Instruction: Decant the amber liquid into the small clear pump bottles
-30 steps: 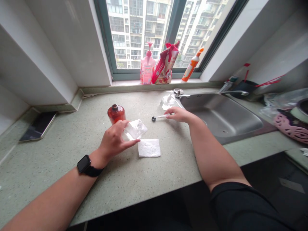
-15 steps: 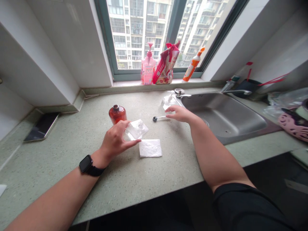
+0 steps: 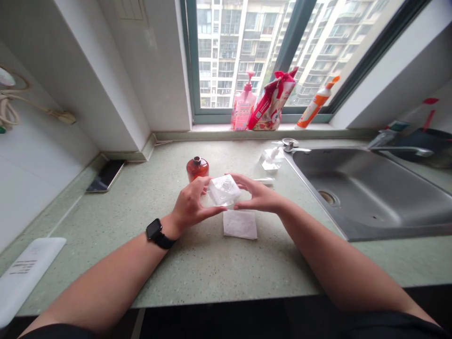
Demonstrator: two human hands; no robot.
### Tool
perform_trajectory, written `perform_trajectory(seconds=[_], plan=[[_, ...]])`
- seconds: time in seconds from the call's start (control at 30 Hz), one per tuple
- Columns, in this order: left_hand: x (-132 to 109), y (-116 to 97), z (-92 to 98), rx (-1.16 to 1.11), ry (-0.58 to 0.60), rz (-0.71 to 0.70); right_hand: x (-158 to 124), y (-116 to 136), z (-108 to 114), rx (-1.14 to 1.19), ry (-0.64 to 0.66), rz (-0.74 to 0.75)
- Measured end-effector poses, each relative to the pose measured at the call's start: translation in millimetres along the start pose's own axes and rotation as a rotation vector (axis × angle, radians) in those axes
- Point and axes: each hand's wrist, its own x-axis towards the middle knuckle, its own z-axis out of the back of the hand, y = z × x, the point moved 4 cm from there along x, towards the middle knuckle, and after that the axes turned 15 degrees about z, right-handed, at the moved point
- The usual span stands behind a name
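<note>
A clear, square bottle [image 3: 225, 192] with a round neck on top is held between both hands over the counter. My left hand [image 3: 190, 201], with a black watch on its wrist, grips its left side between fingers and thumb. My right hand [image 3: 259, 194] closes round its right side, thumb low and fingers behind. Just below lies a folded white paper tissue [image 3: 240, 224]. Behind my left hand stands an amber bottle [image 3: 197, 168] without a cap. Past my right fingers a thin white stick-like piece [image 3: 265, 181] shows; its other end is hidden.
A clear pump bottle [image 3: 271, 159] stands beside the steel sink [image 3: 353, 188]. On the window ledge are a pink pump bottle [image 3: 243, 107], a red bag [image 3: 272, 103] and an orange-white bottle [image 3: 318, 102]. A phone [image 3: 106, 176] and a white slab [image 3: 30, 270] lie left.
My right hand has come left from beside the thin white piece and taken hold of the clear bottle along with my left. The view has turned left.
</note>
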Motion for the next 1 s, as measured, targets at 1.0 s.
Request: perform_trajectory(seconds=[1.0], plan=[[26, 89, -3.9, -0.354, 0.058, 0.349, 1, -12, 28, 0.031, -0.557, -0.081]])
